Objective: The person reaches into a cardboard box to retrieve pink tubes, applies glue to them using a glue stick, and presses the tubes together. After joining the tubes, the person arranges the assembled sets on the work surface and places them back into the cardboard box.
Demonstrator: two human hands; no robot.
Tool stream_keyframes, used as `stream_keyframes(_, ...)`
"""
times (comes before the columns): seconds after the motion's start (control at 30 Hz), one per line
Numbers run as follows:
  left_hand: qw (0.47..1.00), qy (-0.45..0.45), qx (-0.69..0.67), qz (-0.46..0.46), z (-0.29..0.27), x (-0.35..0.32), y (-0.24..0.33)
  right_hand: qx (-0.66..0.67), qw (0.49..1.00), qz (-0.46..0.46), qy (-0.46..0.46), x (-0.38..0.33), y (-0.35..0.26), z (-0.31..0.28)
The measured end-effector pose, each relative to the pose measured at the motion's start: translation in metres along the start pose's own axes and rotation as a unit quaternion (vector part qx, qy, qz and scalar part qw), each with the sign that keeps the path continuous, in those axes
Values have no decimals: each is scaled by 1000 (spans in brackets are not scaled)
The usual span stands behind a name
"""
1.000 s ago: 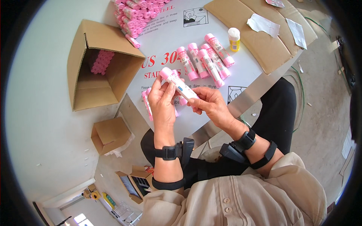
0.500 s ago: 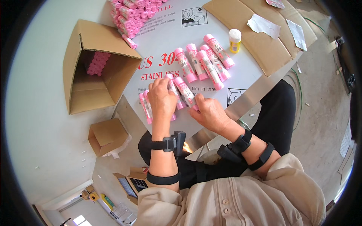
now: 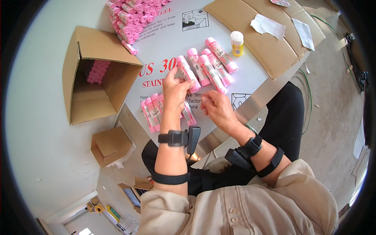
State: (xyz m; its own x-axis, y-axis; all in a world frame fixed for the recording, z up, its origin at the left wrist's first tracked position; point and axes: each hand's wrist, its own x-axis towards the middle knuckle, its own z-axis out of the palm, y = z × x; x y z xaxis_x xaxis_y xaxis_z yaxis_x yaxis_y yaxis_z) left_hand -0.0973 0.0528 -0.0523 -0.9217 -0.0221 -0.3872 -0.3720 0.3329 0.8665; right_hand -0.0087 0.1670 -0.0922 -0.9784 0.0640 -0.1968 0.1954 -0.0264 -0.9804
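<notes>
My left hand [image 3: 175, 87] reaches forward over the white sheet [image 3: 168, 37] and grips the near end of a pink tube [image 3: 188, 73], the leftmost of a row of several pink tubes [image 3: 213, 64] lying side by side. My right hand [image 3: 216, 107] hovers just right of it with fingers loosely curled and nothing in them. Under my left wrist lies a second small group of pink tubes [image 3: 152, 111], partly hidden by the hand.
An open cardboard box [image 3: 94, 74] on its side at the left holds pink tubes. A pile of pink tubes [image 3: 133, 13] sits at the far edge. A small yellow-bodied bottle with a white cap [image 3: 236, 43], flat cardboard [image 3: 258, 39] with paper scraps, and a small box [image 3: 110, 145] on the floor.
Both hands held one tube up near my body a second ago. My left hand has since carried it forward to the row of tubes, and my right hand has let go.
</notes>
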Motion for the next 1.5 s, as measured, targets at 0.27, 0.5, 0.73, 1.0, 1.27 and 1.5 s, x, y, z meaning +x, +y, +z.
stream_keyframes(0.27,959,-106,-264,20,-12,-45,-1,314,942,109,-47,-2,-20,-7)
stream_keyframes(0.5,953,-128,-269,52,-18,-50,-6,298,951,75,-38,-4,-21,-5)
stream_keyframes(0.73,951,-142,-266,68,-16,-50,-5,261,964,41,-30,-5,-21,-4)
stream_keyframes(1.0,991,37,35,126,-6,-28,0,-143,982,-111,48,-16,-16,-9)
stream_keyframes(1.27,907,9,293,302,1,45,7,-246,950,-168,-92,-20,-4,-3)
stream_keyframes(1.5,911,-24,341,232,2,68,14,-59,995,-63,55,-11,-14,-3)
